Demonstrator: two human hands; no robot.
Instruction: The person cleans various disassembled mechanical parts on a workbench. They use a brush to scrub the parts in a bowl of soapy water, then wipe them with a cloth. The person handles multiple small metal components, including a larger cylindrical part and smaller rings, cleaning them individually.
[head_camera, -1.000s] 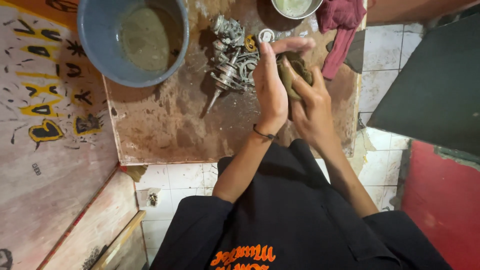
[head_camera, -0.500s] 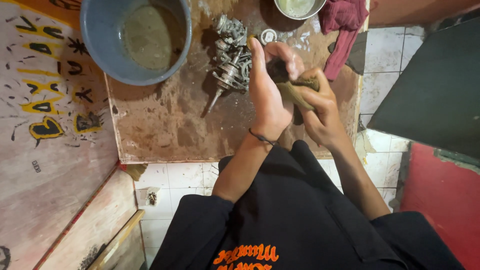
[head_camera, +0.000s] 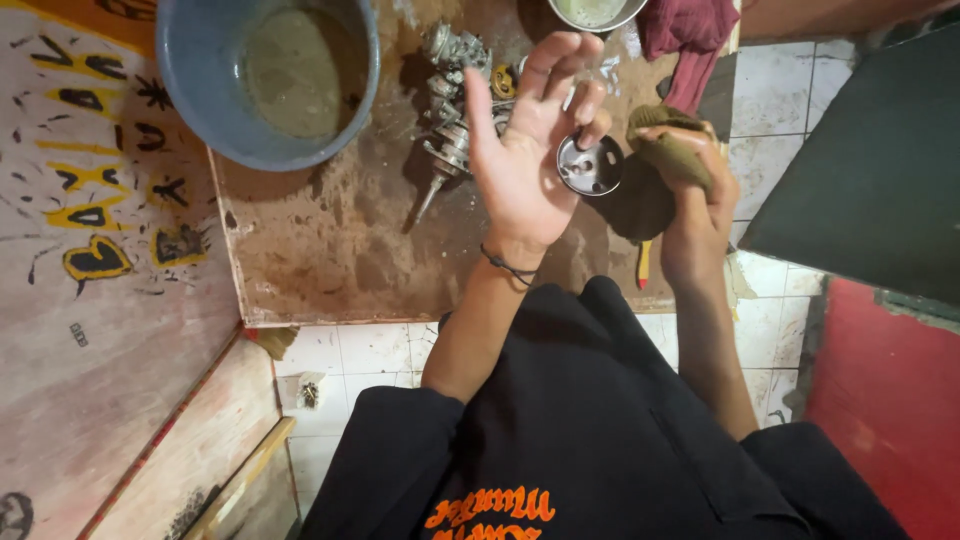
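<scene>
This looks like a small repair workshop. In the top middle of the picture sits a dirty brown work board (head_camera: 330, 240), stained and worn. On it lies a heap of grey metal engine parts (head_camera: 455, 100). A blue tub (head_camera: 200, 110) of murky liquid stands at the upper left. A red rag (head_camera: 685, 40) lies at the top right. The floor is white tile (head_camera: 370, 350), grubby and cracked, with painted wooden boards (head_camera: 90, 330) along the left side.
</scene>
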